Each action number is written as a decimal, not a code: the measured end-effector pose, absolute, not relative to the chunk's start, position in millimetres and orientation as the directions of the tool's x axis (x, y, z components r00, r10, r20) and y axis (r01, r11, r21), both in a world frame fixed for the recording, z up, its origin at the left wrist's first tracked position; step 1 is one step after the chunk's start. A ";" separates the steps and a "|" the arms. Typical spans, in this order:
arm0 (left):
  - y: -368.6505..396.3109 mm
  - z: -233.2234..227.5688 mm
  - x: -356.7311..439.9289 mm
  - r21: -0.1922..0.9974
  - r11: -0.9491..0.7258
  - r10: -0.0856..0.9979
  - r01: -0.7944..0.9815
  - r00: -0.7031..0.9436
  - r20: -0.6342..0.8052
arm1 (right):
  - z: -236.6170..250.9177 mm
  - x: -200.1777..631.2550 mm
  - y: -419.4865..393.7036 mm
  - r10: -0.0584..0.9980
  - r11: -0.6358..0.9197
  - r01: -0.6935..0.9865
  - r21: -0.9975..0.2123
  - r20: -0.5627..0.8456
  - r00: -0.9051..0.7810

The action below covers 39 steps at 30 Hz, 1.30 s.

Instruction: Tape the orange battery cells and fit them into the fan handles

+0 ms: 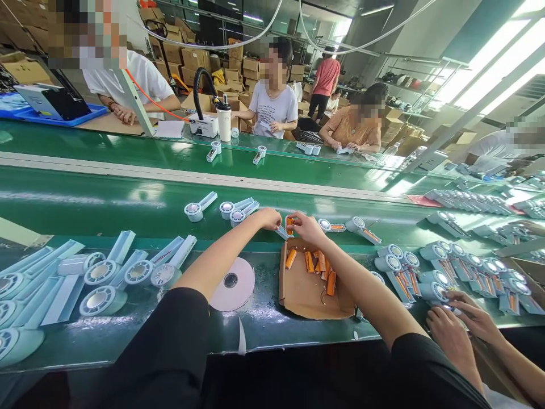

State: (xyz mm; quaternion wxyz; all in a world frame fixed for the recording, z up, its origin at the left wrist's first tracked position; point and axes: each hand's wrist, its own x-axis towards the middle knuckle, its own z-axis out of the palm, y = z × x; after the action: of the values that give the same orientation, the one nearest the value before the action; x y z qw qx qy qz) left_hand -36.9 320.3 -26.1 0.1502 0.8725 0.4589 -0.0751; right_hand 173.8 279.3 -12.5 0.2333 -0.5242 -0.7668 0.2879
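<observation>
Beyond the cardboard tray's far edge, my two hands are close together. My left hand (269, 218) pinches a light-blue fan housing (283, 232), its round end hidden behind my fingers. In my right hand (307, 228) is an orange battery (290, 225), held at the housing's handle; whether it sits inside I cannot tell. Below them the shallow cardboard tray (293, 298) holds several loose orange batteries (309, 262). A roll of white tape (242, 284) lies flat left of the tray, a loose strip (242, 336) hanging at the bench edge.
Several fan housings (102, 300) lie at my left, others (194, 211) on the green belt (162, 227). Housings with orange batteries (400, 278) crowd the right, where a co-worker's hands (455, 335) handle one. Several people sit across the line, near a white bottle (224, 122).
</observation>
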 end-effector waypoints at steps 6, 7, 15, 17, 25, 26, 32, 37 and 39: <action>317.1 -31.9 -28.8 0.185 -0.546 0.772 0.817 0.577 -0.266 | -9.8 183.9 277.2 0.951 0.274 0.683 -0.677 0.083 -0.299; 318.6 -31.3 -28.0 0.189 -0.544 0.772 0.818 0.576 -0.270 | -9.6 184.2 276.9 0.948 0.278 0.688 -0.670 0.078 -0.307; 324.8 -20.0 -24.9 0.281 -0.485 0.804 0.828 0.548 -0.228 | -5.7 185.3 278.3 0.920 0.327 0.759 -0.563 0.005 -0.393; 323.6 -18.7 -21.2 0.298 -0.458 0.824 0.837 0.526 -0.211 | -4.7 185.4 278.9 0.904 0.354 0.780 -0.516 -0.024 -0.426; 321.4 -22.5 -5.9 0.353 -0.345 0.885 0.870 0.427 -0.188 | -3.6 175.2 288.2 0.856 0.439 0.853 -0.281 -0.157 -0.492; 321.6 -23.7 -3.5 0.356 -0.332 0.890 0.873 0.416 -0.189 | -3.2 172.8 291.3 0.850 0.445 0.856 -0.262 -0.176 -0.496; 322.3 -18.9 11.0 0.364 -0.273 0.909 0.890 0.363 -0.207 | 14.1 152.6 305.8 0.827 0.456 0.856 -0.244 -0.238 -0.509; 306.3 -2.6 6.5 0.396 -0.235 0.945 0.888 0.304 -0.119 | 57.2 168.2 277.8 0.865 0.466 0.829 -0.309 -0.037 -0.500; 291.3 2.4 0.5 0.420 -0.239 0.958 0.875 0.284 -0.047 | 69.0 205.0 246.2 0.874 0.480 0.775 -0.412 0.150 -0.461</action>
State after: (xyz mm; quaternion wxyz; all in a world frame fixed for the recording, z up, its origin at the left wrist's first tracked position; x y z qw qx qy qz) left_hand 0.5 291.3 2.4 0.1865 0.7793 0.5880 0.1104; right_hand 205.0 246.2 69.0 0.1725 -0.4894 -0.8426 0.1441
